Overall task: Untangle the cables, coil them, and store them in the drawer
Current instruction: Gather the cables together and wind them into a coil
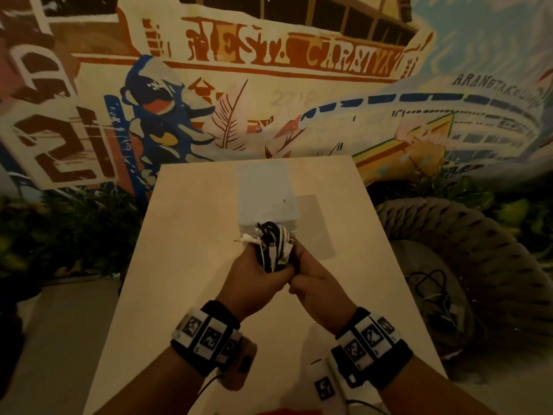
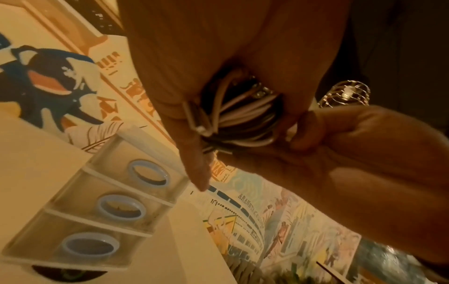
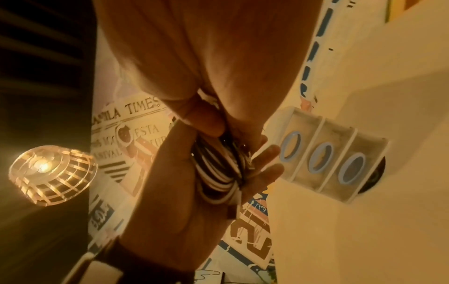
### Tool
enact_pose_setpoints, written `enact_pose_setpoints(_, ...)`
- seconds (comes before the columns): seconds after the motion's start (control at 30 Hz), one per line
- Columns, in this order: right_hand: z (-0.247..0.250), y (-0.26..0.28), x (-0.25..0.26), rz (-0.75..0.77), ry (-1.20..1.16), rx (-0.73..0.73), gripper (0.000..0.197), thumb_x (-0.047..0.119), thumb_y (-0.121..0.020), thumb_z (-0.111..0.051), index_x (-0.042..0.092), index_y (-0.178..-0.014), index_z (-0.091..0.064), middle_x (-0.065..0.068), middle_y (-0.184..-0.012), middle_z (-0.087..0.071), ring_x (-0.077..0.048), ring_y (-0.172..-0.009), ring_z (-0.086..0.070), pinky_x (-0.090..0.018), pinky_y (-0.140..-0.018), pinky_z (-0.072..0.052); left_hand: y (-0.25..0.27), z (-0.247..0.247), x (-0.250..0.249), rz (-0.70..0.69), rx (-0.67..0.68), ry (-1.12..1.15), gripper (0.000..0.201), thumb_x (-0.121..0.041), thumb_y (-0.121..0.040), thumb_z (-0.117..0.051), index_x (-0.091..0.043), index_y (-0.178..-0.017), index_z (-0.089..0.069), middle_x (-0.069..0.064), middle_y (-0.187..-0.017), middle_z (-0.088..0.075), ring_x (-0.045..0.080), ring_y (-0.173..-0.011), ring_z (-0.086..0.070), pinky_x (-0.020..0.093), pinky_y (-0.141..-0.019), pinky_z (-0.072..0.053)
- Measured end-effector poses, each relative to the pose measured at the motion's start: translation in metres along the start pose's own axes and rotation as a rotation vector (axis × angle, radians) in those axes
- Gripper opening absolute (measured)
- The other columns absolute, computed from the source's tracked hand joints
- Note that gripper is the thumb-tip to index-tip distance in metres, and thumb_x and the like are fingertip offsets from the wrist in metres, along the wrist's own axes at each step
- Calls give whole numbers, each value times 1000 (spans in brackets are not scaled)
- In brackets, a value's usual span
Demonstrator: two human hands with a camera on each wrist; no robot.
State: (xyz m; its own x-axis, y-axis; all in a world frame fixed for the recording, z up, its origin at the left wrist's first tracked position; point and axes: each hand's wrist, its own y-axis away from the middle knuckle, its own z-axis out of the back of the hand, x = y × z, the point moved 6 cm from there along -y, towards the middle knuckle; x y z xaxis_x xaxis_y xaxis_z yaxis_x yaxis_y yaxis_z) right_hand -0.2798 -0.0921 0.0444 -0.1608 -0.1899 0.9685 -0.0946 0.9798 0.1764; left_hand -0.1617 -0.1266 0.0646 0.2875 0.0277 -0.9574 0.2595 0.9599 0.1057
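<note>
The coiled cables (image 1: 273,250) are clasped between left hand (image 1: 257,277) and right hand (image 1: 314,283). The drawer unit (image 1: 266,199) is found just beyond, straight ahead of both.

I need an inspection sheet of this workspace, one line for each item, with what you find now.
Surface: pale table, mostly bare.
Job's things: three-drawer unit on the table, all drawers closed.
Clutter: nothing seen on the table.
Grippers: left hand and right hand both grip the cable bundle.
Cables: black and white, coiled together in the hands; more loose cables on the woven seat.
Surroundings: painted mural, hanging lamp.
</note>
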Motion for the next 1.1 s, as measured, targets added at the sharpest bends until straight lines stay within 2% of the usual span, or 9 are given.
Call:
enact_pose_setpoints(0.07,-1,3,4,-45,-200,10,100,-2,-59,-48,19,-156,-34,-13,-147,-54,-46,-134,-43,-48,-107,-38,4,-3,-6,-57,9,-23,41,-28,-78,-79,-38,-112,-59,-11,-97,-75,4,-88,-71,36,-82,-60)
enact_pose_setpoints(0.2,-1,5,6,-53,-412,-61,59,16,-84,-52,12,-143,-51,-15,-142,-58,-24,-126,-57,-34,-103,-49,13,-17,-20,-219,105,-178,56,-22,-81,-82,-58,-107,-48,-22,-103,-67,-12,-92,-62,10,-78,-51)
enact_pose_setpoints(0.27,1,6,-1,-105,-312,-132,47,35,-95,-52,16,-138,-57,-11,-139,-62,-23,-128,-58,-38,-111,-44,13,-19,-20,-266,86,-249,56,-27,-81,-81,-63,-103,-46,-19,-103,-67,-6,-91,-63,14,-78,-53)
enact_pose_setpoints(0.37,3,7,0,-117,-14,-122,38,46,-106,-37,29,-135,-56,10,-127,-64,0,-119,-59,-12,-100,-45,15,-19,-15,-268,35,-304,43,-29,-81,-80,-52,-103,-51,-15,-99,-69,1,-86,-65,23,-74,-56)
enact_pose_setpoints(0.53,8,13,38,42,331,56,41,43,-105,-38,55,-142,-24,40,-132,-39,38,-109,-37,10,-86,-28,8,-15,9,46,269,-292,24,-22,-77,-76,-20,-91,-57,-6,-73,-65,10,-61,-61,43,-68,-57)
enact_pose_setpoints(0.67,15,20,83,432,735,153,69,44,-93,-67,32,-153,-35,18,-160,-31,3,-146,-32,-17,-116,-32,24,-18,-5,14,689,-120,14,0,-84,-71,-9,-85,-60,0,-74,-64,18,-63,-62,39,-64,-56)
enact_pose_setpoints(0.77,3,19,89,428,787,329,46,39,-86,-79,25,-126,-63,5,-133,-64,-14,-125,-60,-41,-103,-50,33,-16,-23,-5,848,-57,14,5,-86,-67,-8,-88,-62,-3,-77,-66,19,-65,-63,33,-64,-55)
enact_pose_setpoints(0.9,0,21,95,425,725,334,35,43,-83,-78,22,-108,-66,7,-100,-70,-16,-94,-68,-39,-83,-55,36,-11,-34,10,917,-86,19,7,-85,-67,-8,-94,-61,-7,-81,-67,18,-68,-64,30,-64,-56)
enact_pose_setpoints(1.1,6,20,71,342,558,234,46,30,-78,-86,18,-118,-64,2,-108,-70,-20,-97,-71,-41,-86,-59,32,-3,-31,74,834,-139,18,0,-82,-68,-13,-93,-64,-6,-78,-67,13,-68,-64,35,-69,-58)
